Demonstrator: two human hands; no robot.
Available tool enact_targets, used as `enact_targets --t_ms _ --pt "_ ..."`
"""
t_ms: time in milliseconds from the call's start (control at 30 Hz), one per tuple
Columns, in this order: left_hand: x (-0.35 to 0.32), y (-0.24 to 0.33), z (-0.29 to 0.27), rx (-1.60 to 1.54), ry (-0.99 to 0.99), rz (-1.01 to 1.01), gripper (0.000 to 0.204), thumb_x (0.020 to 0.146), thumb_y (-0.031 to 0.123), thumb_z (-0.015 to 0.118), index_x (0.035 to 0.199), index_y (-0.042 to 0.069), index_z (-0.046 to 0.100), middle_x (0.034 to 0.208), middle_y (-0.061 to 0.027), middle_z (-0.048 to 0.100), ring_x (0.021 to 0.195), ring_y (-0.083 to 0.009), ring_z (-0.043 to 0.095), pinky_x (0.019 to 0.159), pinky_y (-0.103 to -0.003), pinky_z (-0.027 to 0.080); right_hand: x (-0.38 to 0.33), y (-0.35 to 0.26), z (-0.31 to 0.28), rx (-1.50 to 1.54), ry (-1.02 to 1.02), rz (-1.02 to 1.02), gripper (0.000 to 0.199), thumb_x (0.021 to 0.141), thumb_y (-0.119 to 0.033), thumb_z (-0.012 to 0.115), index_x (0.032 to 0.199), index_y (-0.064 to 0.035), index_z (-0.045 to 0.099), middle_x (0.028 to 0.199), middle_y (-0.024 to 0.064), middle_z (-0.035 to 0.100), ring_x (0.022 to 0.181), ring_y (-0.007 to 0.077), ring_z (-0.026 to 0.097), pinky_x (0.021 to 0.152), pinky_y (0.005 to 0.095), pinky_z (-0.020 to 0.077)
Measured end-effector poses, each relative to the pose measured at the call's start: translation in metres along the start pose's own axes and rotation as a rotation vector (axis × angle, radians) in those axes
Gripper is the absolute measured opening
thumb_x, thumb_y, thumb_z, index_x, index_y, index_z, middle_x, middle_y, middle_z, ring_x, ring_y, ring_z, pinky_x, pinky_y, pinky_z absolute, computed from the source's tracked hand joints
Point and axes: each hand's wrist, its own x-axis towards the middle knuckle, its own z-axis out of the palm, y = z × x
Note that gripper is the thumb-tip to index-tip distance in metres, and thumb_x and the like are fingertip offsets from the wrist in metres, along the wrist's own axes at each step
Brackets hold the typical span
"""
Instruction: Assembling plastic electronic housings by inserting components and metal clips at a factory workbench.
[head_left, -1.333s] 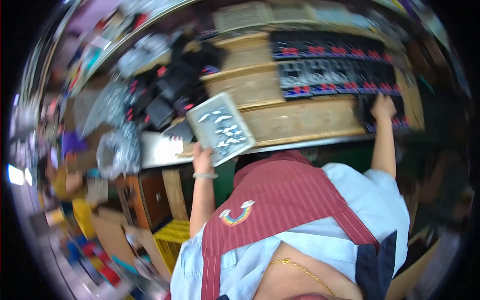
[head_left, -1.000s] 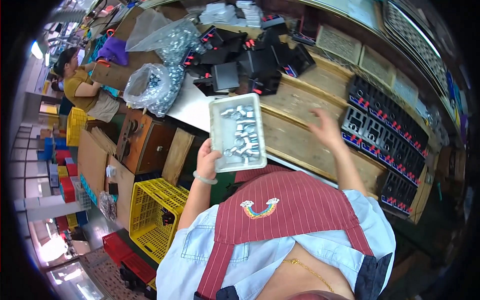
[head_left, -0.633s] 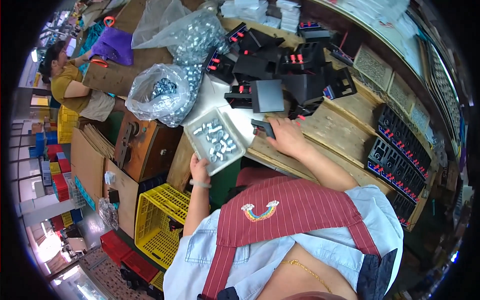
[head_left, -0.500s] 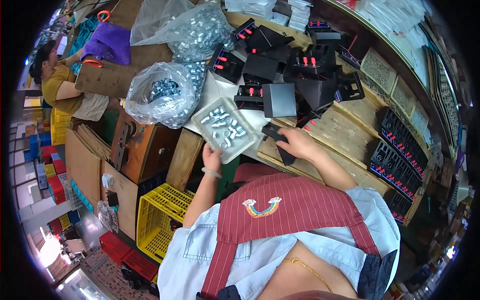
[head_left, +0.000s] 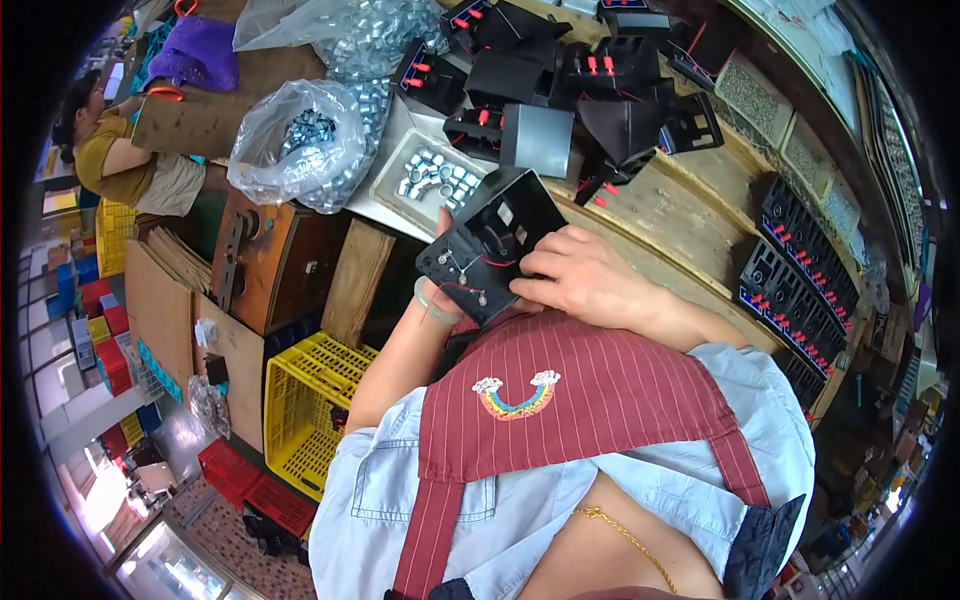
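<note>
Both hands hold a black box-shaped housing (head_left: 487, 243) just above the chest, slightly left of the middle of the view. It is an open-faced shell of black sheet metal, tilted so its hollow side faces up; thin red wires and a few small silvery fittings show on its lower face, and pale square cut-outs on the upper wall. The right hand (head_left: 580, 282) wraps its 3 o'clock edge, fingers pressed onto the wall. The left hand (head_left: 440, 290) is mostly hidden beneath the housing — only the wrist with a pale band shows, so I cannot tell how its fingers close.

At 11 o'clock from the housing, just beside it, a shallow grey tray (head_left: 432, 182) of small silvery nuts sits on the bench. Further out at 10 o'clock lies a clear bag of metal parts (head_left: 300, 145). At 12 to 1 o'clock more black housings (head_left: 560, 90) are heaped close together, leaving little bare bench. The wooden bench edge (head_left: 690, 215) runs off toward 3 o'clock. Below, at 7 o'clock, stands a yellow crate (head_left: 312, 400). A seated person (head_left: 130, 165) works at 9 o'clock, well apart.
</note>
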Motion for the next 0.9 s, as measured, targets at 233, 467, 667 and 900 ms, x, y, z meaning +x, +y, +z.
enact_targets --t_ms 233,467,667,900 --pt "0.019 -0.081 0.019 -0.094 -0.119 0.167 0.074 0.091 0.065 0.039 0.138 0.007 0.043 0.134 -0.0152 0.051 0.122 -0.0316 0.051 0.103 -0.047 0.042 -0.064 -0.024 -0.022 0.326 0.227 0.188 0.025 0.073 -0.005 0.068 0.098 -0.0058 0.065 0.093 0.0078 0.062 0.090 0.0241 0.060 0.077 0.0356 0.0487" --pt "0.021 -0.123 0.017 0.167 -0.170 0.204 0.075 0.090 0.065 0.043 0.137 0.007 0.044 0.130 -0.0143 0.054 0.118 -0.0296 0.054 0.102 -0.045 0.043 -0.089 -0.047 -0.034 0.398 0.617 0.337 0.008 0.087 -0.009 0.064 0.089 -0.0018 0.065 0.072 0.0081 0.061 0.065 0.0203 0.062 0.059 0.0317 0.0485" --pt "0.022 -0.139 0.027 0.371 -0.103 0.368 0.062 0.095 0.054 0.044 0.135 0.007 0.044 0.128 -0.0124 0.055 0.116 -0.0275 0.056 0.094 -0.043 0.050 -0.112 -0.052 -0.050 0.283 0.164 0.439 0.028 0.091 -0.017 0.049 0.070 -0.0005 0.057 0.064 0.0148 0.059 0.061 0.0317 0.061 0.058 0.0391 0.0471" --pt "0.021 -0.128 0.015 0.563 -0.304 0.076 0.060 0.096 0.052 0.043 0.134 0.006 0.045 0.126 -0.0104 0.056 0.113 -0.0267 0.057 0.090 -0.042 0.052 -0.106 -0.053 -0.062 0.442 -0.076 0.449 0.026 0.088 -0.019 0.046 0.082 0.0002 0.062 0.065 0.0192 0.062 0.070 0.0381 0.064 0.067 0.0454 0.0502"
